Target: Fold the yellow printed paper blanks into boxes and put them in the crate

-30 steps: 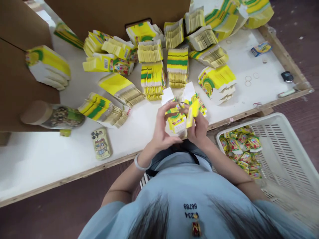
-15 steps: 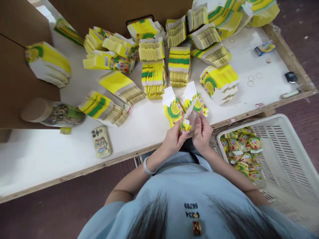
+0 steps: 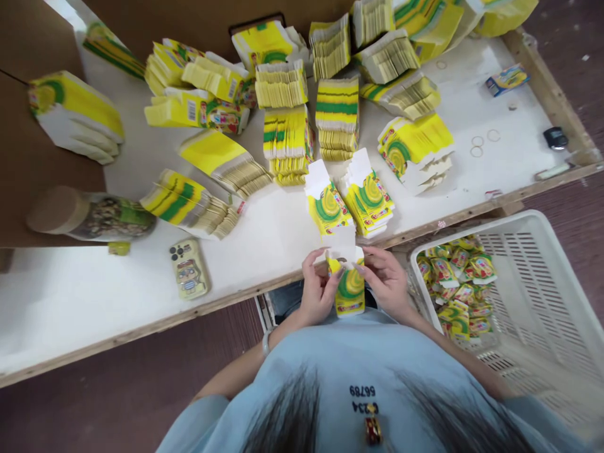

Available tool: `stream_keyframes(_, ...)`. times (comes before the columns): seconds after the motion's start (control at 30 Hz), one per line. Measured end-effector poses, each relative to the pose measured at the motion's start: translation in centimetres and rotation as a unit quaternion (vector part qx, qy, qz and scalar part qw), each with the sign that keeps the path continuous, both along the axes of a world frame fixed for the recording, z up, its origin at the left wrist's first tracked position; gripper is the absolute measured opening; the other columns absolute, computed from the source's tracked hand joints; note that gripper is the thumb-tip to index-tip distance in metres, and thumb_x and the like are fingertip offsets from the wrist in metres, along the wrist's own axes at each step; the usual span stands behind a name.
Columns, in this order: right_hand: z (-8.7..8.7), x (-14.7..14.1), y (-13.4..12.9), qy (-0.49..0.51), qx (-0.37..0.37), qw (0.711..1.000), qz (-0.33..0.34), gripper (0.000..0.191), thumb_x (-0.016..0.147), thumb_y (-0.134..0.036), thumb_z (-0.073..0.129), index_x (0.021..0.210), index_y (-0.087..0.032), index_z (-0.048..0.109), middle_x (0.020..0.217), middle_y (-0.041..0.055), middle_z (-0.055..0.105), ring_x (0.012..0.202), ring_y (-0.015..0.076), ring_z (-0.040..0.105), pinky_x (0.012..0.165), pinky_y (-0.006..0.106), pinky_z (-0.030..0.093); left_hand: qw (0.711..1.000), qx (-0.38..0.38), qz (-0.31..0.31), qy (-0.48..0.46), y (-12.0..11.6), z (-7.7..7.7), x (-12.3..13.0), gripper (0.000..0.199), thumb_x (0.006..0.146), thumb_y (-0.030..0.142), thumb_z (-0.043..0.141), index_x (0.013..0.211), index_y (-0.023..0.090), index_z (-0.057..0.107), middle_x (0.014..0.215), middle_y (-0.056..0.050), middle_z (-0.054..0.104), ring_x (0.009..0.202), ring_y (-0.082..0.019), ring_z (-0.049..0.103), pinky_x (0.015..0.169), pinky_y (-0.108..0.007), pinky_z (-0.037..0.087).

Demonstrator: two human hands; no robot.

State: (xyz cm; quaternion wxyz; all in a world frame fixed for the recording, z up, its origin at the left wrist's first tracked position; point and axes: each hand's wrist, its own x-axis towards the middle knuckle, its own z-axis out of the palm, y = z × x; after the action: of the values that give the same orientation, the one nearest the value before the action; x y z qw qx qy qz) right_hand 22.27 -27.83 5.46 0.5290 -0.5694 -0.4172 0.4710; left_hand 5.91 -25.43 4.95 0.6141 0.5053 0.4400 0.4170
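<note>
Between my hands, close to my body at the table's front edge, is a small yellow and green carton (image 3: 350, 292) with its white top flaps raised. My left hand (image 3: 319, 289) pinches its left side near the flaps. My right hand (image 3: 387, 283) grips the right upper side, thumb at the opening. Just beyond lie two small piles of flat cartons, a left pile (image 3: 326, 204) and a right pile (image 3: 370, 198), their white flaps pointing away from me. Whatever is inside the held carton cannot be made out.
Bundles of flat cartons (image 3: 337, 113) crowd the back of the white table (image 3: 264, 242). A phone (image 3: 189, 269) and a lidded jar (image 3: 113, 217) lie at left. To my right, a white plastic basket (image 3: 542, 270) holds several filled-looking cartons (image 3: 462, 270). Rubber bands and a blue box (image 3: 508, 80) lie at right.
Both hands have come closer to my body with the carton. It was folded and tilted between the fingers; now it stands with its printed face showing and flaps spread.
</note>
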Motion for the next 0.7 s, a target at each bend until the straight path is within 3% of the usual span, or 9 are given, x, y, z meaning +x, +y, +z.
stream_keyframes(0.13, 0.2, 0.6, -0.8, 0.038, 0.001, 0.999, -0.015, 0.044, 0.091, -0.041, 0.078, 0.128, -0.028, 0.059, 0.094, 0.0032, 0.081, 0.083, 0.0193, 0.079, 0.079, 0.034, 0.066, 0.997, 0.013, -0.072, 0.0, 0.3, 0.3, -1.1, 0.044, 0.103, 0.049, 0.059, 0.139, 0.026, 0.048, 0.135, -0.013, 0.062, 0.089, -0.015, 0.07, 0.073, -0.026, 0.059)
stream_keyframes(0.23, 0.5, 1.5, -0.7, 0.025, -0.023, 0.998, 0.052, 0.031, 0.091, -0.044, 0.077, 0.114, -0.025, 0.069, 0.099, 0.0052, 0.081, 0.084, 0.0187, 0.078, 0.076, 0.031, 0.065, 0.991, 0.015, -0.136, -0.001, 1.1, 0.7, -1.5, 0.037, 0.104, 0.049, 0.056, 0.128, 0.021, 0.058, 0.111, -0.009, 0.069, 0.083, -0.015, 0.066, 0.071, -0.025, 0.056)
stream_keyframes(0.3, 0.6, 1.9, -0.4, 0.023, -0.03, 0.995, 0.09, 0.024, 0.093, -0.046, 0.074, 0.101, -0.024, 0.072, 0.09, 0.0033, 0.079, 0.078, 0.0174, 0.076, 0.071, 0.029, 0.063, 0.986, 0.008, -0.164, 0.011, 1.4, 0.8, -1.5, 0.033, 0.104, 0.049, 0.056, 0.115, 0.019, 0.064, 0.094, -0.005, 0.068, 0.076, -0.014, 0.062, 0.068, -0.024, 0.052)
stream_keyframes(0.37, 0.5, 2.1, -0.4, 0.014, -0.02, 0.996, 0.088, 0.023, 0.095, -0.045, 0.072, 0.089, -0.023, 0.069, 0.082, 0.0014, 0.076, 0.072, 0.0161, 0.073, 0.066, 0.027, 0.062, 0.985, -0.007, -0.172, 0.012, 1.3, 0.7, -1.3, 0.033, 0.104, 0.049, 0.056, 0.112, 0.018, 0.065, 0.088, -0.004, 0.067, 0.076, -0.014, 0.062, 0.069, -0.024, 0.051)
stream_keyframes(0.43, 0.3, 2.2, -0.5, -0.015, -0.002, 0.998, 0.059, 0.018, 0.097, -0.042, 0.07, 0.095, -0.024, 0.07, 0.089, 0.0029, 0.076, 0.076, 0.0171, 0.075, 0.068, 0.028, 0.063, 0.988, -0.025, -0.152, -0.006, 1.2, 0.5, -1.0, 0.041, 0.103, 0.051, 0.058, 0.132, 0.022, 0.059, 0.09, -0.004, 0.069, 0.078, -0.015, 0.064, 0.071, -0.025, 0.052)
stream_keyframes(0.53, 0.0, 2.8, -0.8, -0.1, 0.049, 0.992, 0.056, 0.024, 0.101, -0.035, 0.064, 0.122, -0.028, 0.071, 0.112, 0.0075, 0.08, 0.099, 0.0219, 0.079, 0.086, 0.036, 0.066, 0.99, -0.042, -0.135, -0.022, 1.0, 0.2, -0.7, 0.064, 0.099, 0.056, 0.063, 0.153, 0.026, 0.045, 0.097, -0.005, 0.073, 0.078, -0.016, 0.066, 0.072, -0.026, 0.054)
stream_keyframes(0.6, 0.1, 3.7, -0.9, -0.152, 0.102, 0.976, 0.118, 0.027, 0.101, -0.035, 0.064, 0.126, -0.03, 0.073, 0.12, 0.0077, 0.081, 0.111, 0.0239, 0.078, 0.097, 0.04, 0.065, 0.988, -0.039, -0.146, -0.013, 0.9, 0.1, -0.8, 0.06, 0.099, 0.064, 0.057, 0.143, 0.022, 0.06, 0.101, -0.009, 0.075, 0.081, -0.018, 0.068, 0.072, -0.028, 0.055)
stream_keyframes(0.7, 0.7, 4.7, -0.8, -0.168, 0.137, 0.954, 0.209, 0.043, 0.089, -0.05, 0.079, 0.124, -0.027, 0.076, 0.133, 0.0124, 0.076, 0.122, 0.0295, 0.074, 0.104, 0.045, 0.063, 0.989, -0.043, -0.14, -0.006, 1.0, 0.4, -1.1, 0.066, 0.1, 0.071, 0.045, 0.118, 0.016, 0.076, 0.102, -0.013, 0.078, 0.077, -0.018, 0.069, 0.065, -0.027, 0.056)
